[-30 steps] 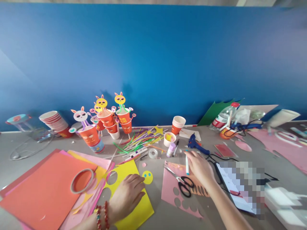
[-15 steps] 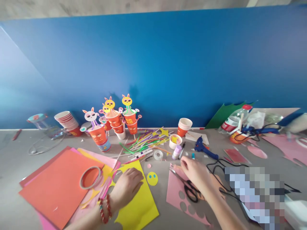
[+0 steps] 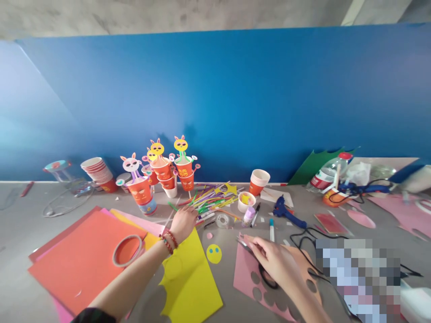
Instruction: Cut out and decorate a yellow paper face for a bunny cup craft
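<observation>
My left hand (image 3: 184, 220), with a red bead bracelet at the wrist, reaches over the near end of a pile of markers and coloured pipe cleaners (image 3: 208, 199). Its fingers are stretched forward; the fingertips touch or hover by the markers. Beneath the wrist lies a yellow sheet (image 3: 191, 282) with round cut-outs. A yellow disc (image 3: 214, 254) with two blue dots rests right of it. My right hand (image 3: 269, 255) is above black-handled scissors (image 3: 266, 279) on a pink sheet (image 3: 243, 269). Its fingers are curled, their contents hidden. A blue-capped marker (image 3: 271, 231) lies just beyond.
Paper cups with rabbit figures (image 3: 139, 190) stand back left, beside stacked cups (image 3: 97, 172). An orange sheet (image 3: 77, 260) bears a tape roll (image 3: 127, 251). Right of centre are a glue stick (image 3: 248, 217), a blue glue gun (image 3: 288, 213) and its cable. A bottle (image 3: 325, 175) leans far right.
My left hand has left the yellow sheet and moved forward to the markers. My right hand has come away from the blue-capped marker, back toward me over the scissors. The view has shifted.
</observation>
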`<state>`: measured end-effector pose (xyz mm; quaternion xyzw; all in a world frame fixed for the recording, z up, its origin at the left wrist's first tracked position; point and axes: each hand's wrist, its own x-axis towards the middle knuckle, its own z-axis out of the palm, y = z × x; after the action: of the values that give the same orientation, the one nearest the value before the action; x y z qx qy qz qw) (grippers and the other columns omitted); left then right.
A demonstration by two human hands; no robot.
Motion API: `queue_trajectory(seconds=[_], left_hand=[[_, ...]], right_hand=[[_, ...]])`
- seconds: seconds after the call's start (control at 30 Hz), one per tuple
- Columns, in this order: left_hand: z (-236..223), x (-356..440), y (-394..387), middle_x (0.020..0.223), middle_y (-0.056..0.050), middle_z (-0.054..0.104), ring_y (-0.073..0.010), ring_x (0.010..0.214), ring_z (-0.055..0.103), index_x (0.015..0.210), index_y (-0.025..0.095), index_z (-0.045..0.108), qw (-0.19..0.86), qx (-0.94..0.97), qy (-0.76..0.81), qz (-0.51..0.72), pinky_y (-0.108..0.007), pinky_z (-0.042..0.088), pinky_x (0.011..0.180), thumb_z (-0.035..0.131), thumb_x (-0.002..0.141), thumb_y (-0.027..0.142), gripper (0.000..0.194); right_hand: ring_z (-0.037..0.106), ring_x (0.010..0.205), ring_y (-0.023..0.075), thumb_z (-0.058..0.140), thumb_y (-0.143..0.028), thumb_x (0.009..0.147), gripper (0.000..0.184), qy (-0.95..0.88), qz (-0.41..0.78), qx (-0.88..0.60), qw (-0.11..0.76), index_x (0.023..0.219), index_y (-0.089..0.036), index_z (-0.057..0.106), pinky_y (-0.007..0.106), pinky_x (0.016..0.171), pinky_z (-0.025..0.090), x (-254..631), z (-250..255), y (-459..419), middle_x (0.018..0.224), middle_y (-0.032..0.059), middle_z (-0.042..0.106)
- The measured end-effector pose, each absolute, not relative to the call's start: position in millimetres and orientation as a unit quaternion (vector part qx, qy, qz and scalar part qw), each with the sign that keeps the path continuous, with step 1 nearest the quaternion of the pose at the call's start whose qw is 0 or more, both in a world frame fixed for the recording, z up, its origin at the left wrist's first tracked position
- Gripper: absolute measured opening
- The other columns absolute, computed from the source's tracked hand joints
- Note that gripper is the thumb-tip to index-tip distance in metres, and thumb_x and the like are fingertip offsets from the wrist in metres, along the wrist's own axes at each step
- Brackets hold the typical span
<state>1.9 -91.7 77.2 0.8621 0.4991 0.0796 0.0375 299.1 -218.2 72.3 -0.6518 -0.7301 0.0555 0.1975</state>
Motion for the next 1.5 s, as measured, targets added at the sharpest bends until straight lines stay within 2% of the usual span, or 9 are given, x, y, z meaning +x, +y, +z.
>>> queue_trajectory(seconds=[0.17,0.37,0.5,0.67,0.87,0.97,1.13,1.33,1.5], left_hand=[[79,0,-92,0.100,-0.009,0.070,-0.0242,0.101,0.064,0.094,0.017,0.068,0.045,0.860,0.503,0.071,-0.035,0.047,0.090,0.051,0.091,0.012,0.018],[78,-3,-92,0.100,-0.010,0.070,-0.0244,0.102,0.064,0.094,0.018,0.070,0.042,0.862,0.503,0.049,-0.037,0.048,0.091,0.052,0.093,0.016,0.018],[74,1,-86,0.104,-0.010,0.069,-0.0244,0.106,0.062,0.096,0.015,0.068,0.044,0.865,0.499,0.030,-0.041,0.048,0.094,0.058,0.094,0.020,0.012],[74,4,-82,0.116,-0.008,0.065,-0.0229,0.106,0.063,0.109,0.014,0.064,0.047,0.867,0.496,0.023,-0.046,0.051,0.093,0.061,0.095,0.033,0.023],[80,-4,-87,0.102,-0.010,0.069,-0.0242,0.102,0.064,0.091,0.014,0.067,0.055,0.857,0.507,0.069,-0.039,0.050,0.090,0.057,0.093,0.020,0.011],[84,-13,-93,0.097,-0.010,0.070,-0.0245,0.097,0.066,0.091,0.017,0.065,0.068,0.841,0.525,0.110,-0.034,0.050,0.083,0.053,0.093,0.019,0.013],[84,-27,-114,0.089,-0.005,0.070,-0.0200,0.084,0.068,0.102,0.020,0.058,0.111,0.811,0.545,0.178,-0.029,0.049,0.076,0.039,0.100,0.026,0.020],[85,-29,-143,0.080,-0.003,0.068,-0.0192,0.074,0.067,0.101,0.021,0.054,0.170,0.801,0.527,0.227,-0.027,0.047,0.068,0.037,0.099,0.027,0.019],[94,-14,-179,0.079,-0.001,0.067,-0.0158,0.072,0.066,0.097,0.022,0.055,0.232,0.835,0.444,0.230,-0.024,0.047,0.066,0.037,0.101,0.029,0.019]], right_hand=[[0.076,0.076,0.0211,0.040,-0.034,0.098,0.031,-0.742,0.074,-0.633,0.210,0.105,-0.028,0.070,0.026,0.061,0.052,300,62,-218,0.094,0.0037,0.080],[0.072,0.066,0.0212,0.038,-0.033,0.098,0.034,-0.742,0.089,-0.636,0.191,0.084,-0.025,0.068,0.027,0.055,0.047,294,66,-219,0.078,0.0045,0.077],[0.071,0.064,0.0217,0.038,-0.036,0.098,0.035,-0.745,0.094,-0.629,0.201,0.082,-0.025,0.067,0.027,0.055,0.047,289,73,-220,0.077,0.0057,0.077],[0.071,0.062,0.0215,0.036,-0.036,0.099,0.036,-0.749,0.076,-0.631,0.185,0.081,-0.025,0.066,0.026,0.054,0.045,286,72,-223,0.072,0.0052,0.075],[0.071,0.059,0.0211,0.037,-0.032,0.098,0.033,-0.757,0.070,-0.627,0.170,0.082,-0.025,0.065,0.026,0.051,0.042,289,68,-224,0.066,0.0027,0.073],[0.071,0.061,0.0216,0.038,-0.030,0.098,0.033,-0.768,0.075,-0.609,0.183,0.082,-0.024,0.066,0.026,0.052,0.042,287,70,-224,0.070,0.0038,0.074],[0.066,0.060,0.0176,0.044,-0.032,0.097,0.027,-0.781,0.187,-0.562,0.201,0.082,-0.024,0.065,0.024,0.057,0.042,266,87,-224,0.067,0.0002,0.070],[0.055,0.058,0.0129,0.049,-0.036,0.097,0.030,-0.749,0.329,-0.519,0.246,0.073,-0.022,0.059,0.022,0.054,0.036,237,102,-214,0.062,-0.0035,0.059],[0.061,0.062,0.0143,0.056,-0.050,0.093,0.031,-0.636,0.510,-0.480,0.324,0.099,-0.020,0.061,0.022,0.056,0.044,224,92,-215,0.074,-0.0004,0.066]])
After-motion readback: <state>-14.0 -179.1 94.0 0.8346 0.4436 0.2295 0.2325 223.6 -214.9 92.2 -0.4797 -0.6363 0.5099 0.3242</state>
